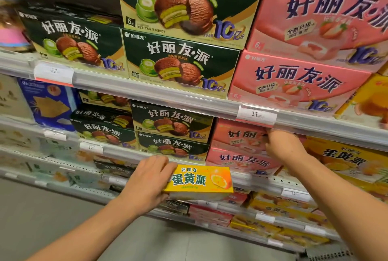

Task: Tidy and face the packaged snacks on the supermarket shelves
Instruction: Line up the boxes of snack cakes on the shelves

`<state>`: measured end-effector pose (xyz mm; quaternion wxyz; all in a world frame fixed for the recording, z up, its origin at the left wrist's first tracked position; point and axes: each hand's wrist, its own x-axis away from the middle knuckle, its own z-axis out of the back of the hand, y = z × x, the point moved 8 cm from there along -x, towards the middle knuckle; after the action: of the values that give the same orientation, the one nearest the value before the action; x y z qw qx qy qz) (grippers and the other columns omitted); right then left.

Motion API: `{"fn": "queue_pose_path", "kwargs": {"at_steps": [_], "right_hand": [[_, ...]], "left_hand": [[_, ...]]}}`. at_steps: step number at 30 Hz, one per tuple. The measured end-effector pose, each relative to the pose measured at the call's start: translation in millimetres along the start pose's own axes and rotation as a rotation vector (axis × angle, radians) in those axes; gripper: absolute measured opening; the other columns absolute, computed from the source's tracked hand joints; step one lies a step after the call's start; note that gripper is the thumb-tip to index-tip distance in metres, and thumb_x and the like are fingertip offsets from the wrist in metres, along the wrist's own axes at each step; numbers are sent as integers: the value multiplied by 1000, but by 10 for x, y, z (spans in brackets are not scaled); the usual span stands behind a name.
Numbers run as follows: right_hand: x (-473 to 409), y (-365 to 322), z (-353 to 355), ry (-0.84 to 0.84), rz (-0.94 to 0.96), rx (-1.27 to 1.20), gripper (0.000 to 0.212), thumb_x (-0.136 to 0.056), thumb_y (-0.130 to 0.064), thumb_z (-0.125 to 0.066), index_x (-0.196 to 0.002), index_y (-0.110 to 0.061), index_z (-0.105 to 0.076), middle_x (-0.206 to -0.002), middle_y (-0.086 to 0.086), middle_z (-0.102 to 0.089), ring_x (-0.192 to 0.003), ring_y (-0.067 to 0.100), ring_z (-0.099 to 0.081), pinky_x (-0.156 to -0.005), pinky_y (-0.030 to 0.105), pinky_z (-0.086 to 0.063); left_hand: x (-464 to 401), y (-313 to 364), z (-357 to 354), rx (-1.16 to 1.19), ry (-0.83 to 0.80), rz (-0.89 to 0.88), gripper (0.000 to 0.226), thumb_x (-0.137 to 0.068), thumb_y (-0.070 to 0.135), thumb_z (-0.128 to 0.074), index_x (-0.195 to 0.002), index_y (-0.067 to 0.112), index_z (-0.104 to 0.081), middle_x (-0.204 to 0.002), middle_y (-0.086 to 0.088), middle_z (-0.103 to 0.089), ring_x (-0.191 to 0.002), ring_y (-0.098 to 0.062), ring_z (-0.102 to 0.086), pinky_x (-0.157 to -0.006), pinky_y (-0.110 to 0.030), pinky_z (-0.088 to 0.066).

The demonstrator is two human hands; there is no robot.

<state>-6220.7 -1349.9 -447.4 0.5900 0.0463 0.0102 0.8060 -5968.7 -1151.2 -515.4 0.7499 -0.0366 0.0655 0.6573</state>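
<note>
My left hand grips the left end of a yellow egg-yolk pie box, held flat in front of the middle shelf's rail. My right hand reaches into the middle shelf, fingers on the right end of the upper pink strawberry pie box, which lies on another pink box. Dark green matcha pie boxes are stacked to the left of the pink ones. Whether my right hand grips the pink box or only touches it is unclear.
The upper shelf carries large green boxes and pink boxes. Yellow boxes stand right of my right hand. A blue wafer box is at left. Price rails front each shelf. Lower shelves hold several smaller packs.
</note>
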Motion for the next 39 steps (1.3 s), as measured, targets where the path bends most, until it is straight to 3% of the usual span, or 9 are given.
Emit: {"fn": "queue_pose_path", "kwargs": {"at_steps": [5,9,13,17,20,23,26,33,39], "right_hand": [[-28,-11,-24,-27,-5,1,23,-89,-13,-53,-112,-13,-55,-82,4,-49,-72,25,-50,-64,32,-43],[-10,-52,-26,-29,25,-1,11,-90,-13,-52,-100,-14,-56,-81,3,-56,-73,24,-54,-63,33,-43],[211,-171,27,168,98,-3,13,-87,-20,-57,-98,-18,-51,-97,6,-59,-93,29,-54,-87,43,-42],[630,-409,-85,237,243,-71,57,-93,-29,-53,-145,-15,-35,-145,8,-39,-138,29,-28,-118,48,-10],[987,-543,-207,160,298,-232,62,-97,-48,-42,-151,-23,-26,-161,-2,-10,-149,16,-2,-120,39,5],[1359,-565,-404,19,288,-274,81,-86,-69,-38,-153,-29,-15,-162,-8,-5,-148,12,-6,-120,37,0],[1685,-294,-590,-33,176,-203,94,-80,-67,-54,-153,-29,-10,-162,-4,-10,-144,18,-17,-117,35,-13],[2214,879,-640,-27,-14,-172,90,-73,-65,-64,-148,-30,-28,-143,-8,-43,-128,16,-38,-107,35,-31],[2304,1975,-754,-54,-39,-298,89,-67,-60,-72,-143,-33,-35,-133,-9,-48,-121,13,-46,-104,33,-37]], "left_hand": [[-2,-33,-4,-3,-17,10,85,-38,47,-91,-112,19,-61,-99,0,-58,-85,-22,-57,-65,-33,-47],[-18,-19,-1,9,-26,2,85,-39,48,-91,-113,20,-60,-99,0,-57,-86,-21,-57,-66,-33,-46],[-42,19,7,28,-47,-14,83,-43,50,-90,-115,21,-58,-101,1,-56,-88,-20,-55,-69,-32,-47],[-116,116,31,28,-66,-58,79,-50,48,-88,-118,21,-58,-105,0,-56,-93,-22,-55,-74,-35,-47],[-232,303,62,45,-78,-130,80,-51,45,-89,-119,18,-59,-107,-3,-57,-95,-25,-55,-74,-38,-47],[-381,647,108,75,-67,-242,79,-54,44,-87,-122,18,-57,-108,-3,-56,-97,-26,-53,-76,-39,-44],[-497,1155,107,93,-58,-375,78,-55,43,-86,-122,17,-57,-106,-4,-56,-96,-27,-53,-73,-39,-40],[-716,2416,79,177,-79,-573,83,-68,53,-78,-136,25,-40,-121,0,-46,-111,-22,-41,-80,-35,-30],[-1064,3427,-14,140,-85,-617,85,-71,59,-75,-139,25,-37,-123,1,-44,-110,-20,-39,-80,-33,-28]]}}
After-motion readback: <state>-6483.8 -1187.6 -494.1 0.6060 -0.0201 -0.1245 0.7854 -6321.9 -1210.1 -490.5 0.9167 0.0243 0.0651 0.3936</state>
